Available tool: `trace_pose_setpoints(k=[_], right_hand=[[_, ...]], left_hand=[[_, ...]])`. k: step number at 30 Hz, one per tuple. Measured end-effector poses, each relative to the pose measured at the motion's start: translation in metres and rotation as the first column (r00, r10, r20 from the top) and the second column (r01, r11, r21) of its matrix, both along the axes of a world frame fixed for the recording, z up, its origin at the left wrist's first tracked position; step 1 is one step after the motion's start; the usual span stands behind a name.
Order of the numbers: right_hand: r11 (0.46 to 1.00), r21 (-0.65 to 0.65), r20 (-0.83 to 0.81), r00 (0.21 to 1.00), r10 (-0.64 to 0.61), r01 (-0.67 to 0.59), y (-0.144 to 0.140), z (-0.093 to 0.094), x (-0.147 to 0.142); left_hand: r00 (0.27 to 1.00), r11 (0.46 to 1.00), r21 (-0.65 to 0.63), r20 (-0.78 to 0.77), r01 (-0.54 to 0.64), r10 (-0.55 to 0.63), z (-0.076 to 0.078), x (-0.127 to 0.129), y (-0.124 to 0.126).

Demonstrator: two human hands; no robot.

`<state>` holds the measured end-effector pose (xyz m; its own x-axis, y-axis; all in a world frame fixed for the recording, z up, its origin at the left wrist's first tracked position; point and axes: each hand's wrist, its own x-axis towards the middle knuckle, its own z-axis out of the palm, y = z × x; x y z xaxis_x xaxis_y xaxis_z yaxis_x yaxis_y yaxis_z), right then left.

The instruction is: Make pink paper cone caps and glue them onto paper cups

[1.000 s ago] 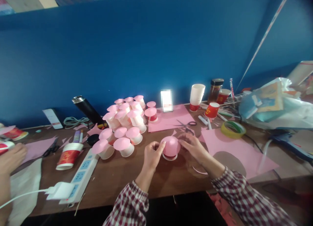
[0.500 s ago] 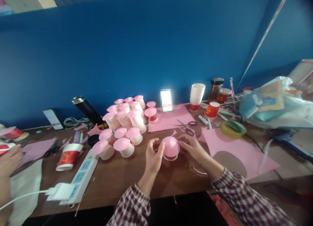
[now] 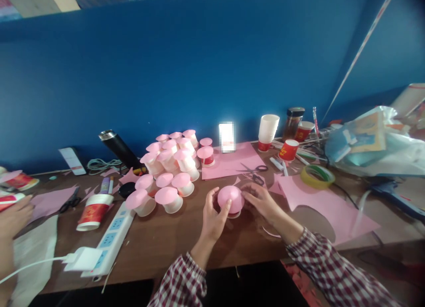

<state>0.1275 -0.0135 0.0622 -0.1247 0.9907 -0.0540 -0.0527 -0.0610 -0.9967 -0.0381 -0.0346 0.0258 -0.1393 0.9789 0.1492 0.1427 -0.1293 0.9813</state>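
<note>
Between hands [image 3: 214, 220] — pink cone [image 3: 230, 195], farther cup [image 3: 288, 151], lettering unreadable

Pink paper cone [image 3: 233, 193], maroon-and-white checked sleeves [image 3: 327, 265], blue wall [image 3: 206, 68]

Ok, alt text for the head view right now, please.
A person's left hand and right hand hold a pink paper cone atop a cup on a brown table. More cone-topped cups stand left; cut pink paper lies right.

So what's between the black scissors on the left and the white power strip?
A red-and-white paper cup sits between them, as the head view shows.
</note>
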Motion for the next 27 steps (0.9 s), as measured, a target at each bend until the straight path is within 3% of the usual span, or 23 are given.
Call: trace_pose_setpoints(k=[16, 20, 23, 27], right_hand=[[0.999, 0.027, 0.04, 0.999, 0.019, -0.02, 0.0, -0.001, 0.0], [0.983, 0.176, 0.193, 0.978, -0.083, 0.049, -0.004, -0.005, 0.002], [0.902, 0.421, 0.348, 0.902, -0.257, 0.095, -0.016, -0.004, 0.005], [0.707, 0.695, 0.519, 0.773, -0.366, -0.132, -0.034, 0.0, 0.009]], left_hand=[[0.999, 0.998, -0.065, 0.03, 0.025, -0.023, 0.02, 0.004, -0.006], [1.0, 0.998, -0.06, 0.019, 0.022, -0.021, 0.019, 0.005, -0.006], [0.999, 0.997, -0.072, 0.045, 0.02, -0.017, 0.017, 0.005, -0.005], [0.997, 0.996, -0.083, 0.068, 0.029, -0.024, 0.018, 0.006, -0.005]])
